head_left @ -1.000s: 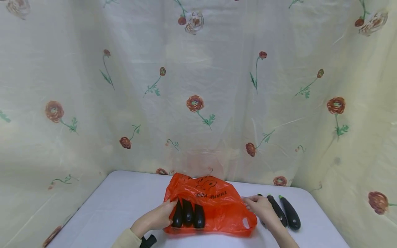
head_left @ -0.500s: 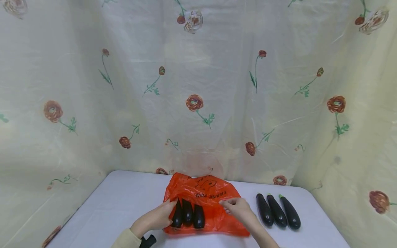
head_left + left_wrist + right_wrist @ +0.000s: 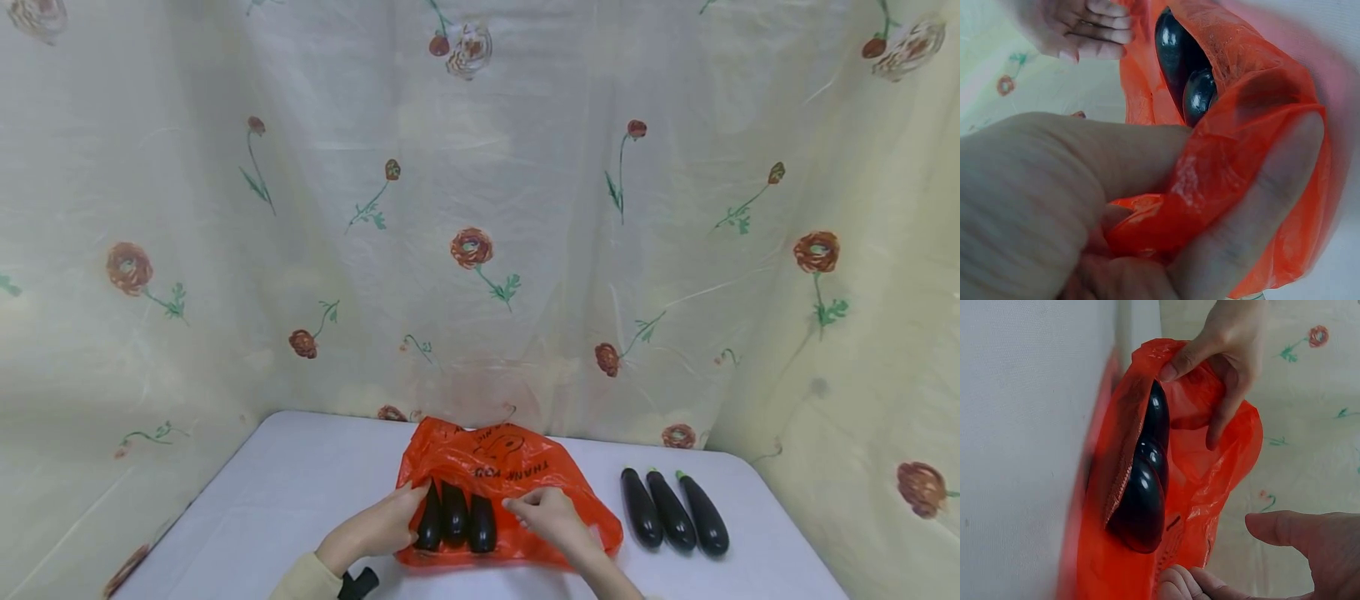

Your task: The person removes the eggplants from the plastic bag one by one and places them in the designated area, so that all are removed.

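A red plastic bag (image 3: 517, 479) printed THANK YOU is lying on the white table (image 3: 300, 483), and three dark eggplants (image 3: 454, 517) are showing side by side in its mouth. The left hand (image 3: 384, 523) is pinching the bag's edge between thumb and fingers, beside the nearest eggplant. The right hand (image 3: 551, 515) is hovering over the bag's other half, holding nothing, thumb and fingers apart. Three more eggplants (image 3: 672, 512) are resting in a row to the right. Behind, a flower-printed curtain (image 3: 547, 183) is hanging.
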Available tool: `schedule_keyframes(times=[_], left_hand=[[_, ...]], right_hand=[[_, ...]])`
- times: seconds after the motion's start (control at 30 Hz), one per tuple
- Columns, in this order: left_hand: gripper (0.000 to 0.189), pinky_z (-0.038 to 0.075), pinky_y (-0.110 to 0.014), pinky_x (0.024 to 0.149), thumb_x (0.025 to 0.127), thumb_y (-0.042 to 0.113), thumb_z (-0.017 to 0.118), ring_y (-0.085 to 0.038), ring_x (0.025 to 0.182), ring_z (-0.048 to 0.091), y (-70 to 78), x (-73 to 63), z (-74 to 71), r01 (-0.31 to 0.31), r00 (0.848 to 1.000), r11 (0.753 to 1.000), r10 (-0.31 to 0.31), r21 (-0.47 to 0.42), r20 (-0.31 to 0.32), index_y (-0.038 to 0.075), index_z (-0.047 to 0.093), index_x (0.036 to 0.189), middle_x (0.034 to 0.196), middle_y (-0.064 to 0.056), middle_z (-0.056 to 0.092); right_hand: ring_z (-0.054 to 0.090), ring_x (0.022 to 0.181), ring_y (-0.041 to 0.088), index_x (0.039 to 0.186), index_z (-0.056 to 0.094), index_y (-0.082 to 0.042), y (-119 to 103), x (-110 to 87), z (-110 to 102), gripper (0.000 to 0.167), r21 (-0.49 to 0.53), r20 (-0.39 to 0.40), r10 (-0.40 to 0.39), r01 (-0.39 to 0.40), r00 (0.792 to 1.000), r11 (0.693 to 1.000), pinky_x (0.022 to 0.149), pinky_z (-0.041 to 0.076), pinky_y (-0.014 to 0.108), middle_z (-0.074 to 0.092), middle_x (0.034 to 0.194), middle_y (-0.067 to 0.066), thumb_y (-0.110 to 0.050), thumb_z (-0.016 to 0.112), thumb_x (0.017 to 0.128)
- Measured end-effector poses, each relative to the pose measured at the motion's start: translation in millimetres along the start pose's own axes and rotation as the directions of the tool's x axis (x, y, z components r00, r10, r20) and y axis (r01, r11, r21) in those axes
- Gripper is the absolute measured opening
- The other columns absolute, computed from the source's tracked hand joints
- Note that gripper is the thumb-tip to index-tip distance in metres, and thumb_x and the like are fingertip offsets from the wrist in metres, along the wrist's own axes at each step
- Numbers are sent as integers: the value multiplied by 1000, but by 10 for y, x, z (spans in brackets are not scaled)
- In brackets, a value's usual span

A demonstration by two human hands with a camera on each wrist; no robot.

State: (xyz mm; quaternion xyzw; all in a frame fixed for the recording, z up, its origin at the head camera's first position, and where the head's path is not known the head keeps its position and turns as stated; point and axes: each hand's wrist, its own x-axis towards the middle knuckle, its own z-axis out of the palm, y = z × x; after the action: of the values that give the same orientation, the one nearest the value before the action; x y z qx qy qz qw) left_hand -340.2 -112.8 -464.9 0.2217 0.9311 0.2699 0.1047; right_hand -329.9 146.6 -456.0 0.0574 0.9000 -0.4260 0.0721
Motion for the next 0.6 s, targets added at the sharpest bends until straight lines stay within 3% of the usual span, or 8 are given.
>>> schedule_keyframes(times=[0.4, 0.6], left_hand=[[73, 43, -52, 104, 78, -8, 69, -35, 133, 44, 19, -19, 3, -6, 1000, 1000, 7, 14, -9, -5, 37, 144, 150, -20, 39], [71, 45, -51, 103, 78, -6, 71, -34, 132, 46, 14, -6, 12, -12, 1000, 999, 12, 35, -6, -5, 40, 143, 148, -20, 41]], right_hand=[[54, 74, 17, 96, 70, -3, -51, 12, 110, 42, -3, 6, 31, -31, 1000, 1000, 61, 45, 25, 63, 79, 3, -43, 71, 84], [53, 71, 16, 91, 73, -3, -50, 40, 185, 37, -8, 10, -3, 3, 1000, 1000, 59, 44, 24, 62, 75, 2, -40, 72, 84]])
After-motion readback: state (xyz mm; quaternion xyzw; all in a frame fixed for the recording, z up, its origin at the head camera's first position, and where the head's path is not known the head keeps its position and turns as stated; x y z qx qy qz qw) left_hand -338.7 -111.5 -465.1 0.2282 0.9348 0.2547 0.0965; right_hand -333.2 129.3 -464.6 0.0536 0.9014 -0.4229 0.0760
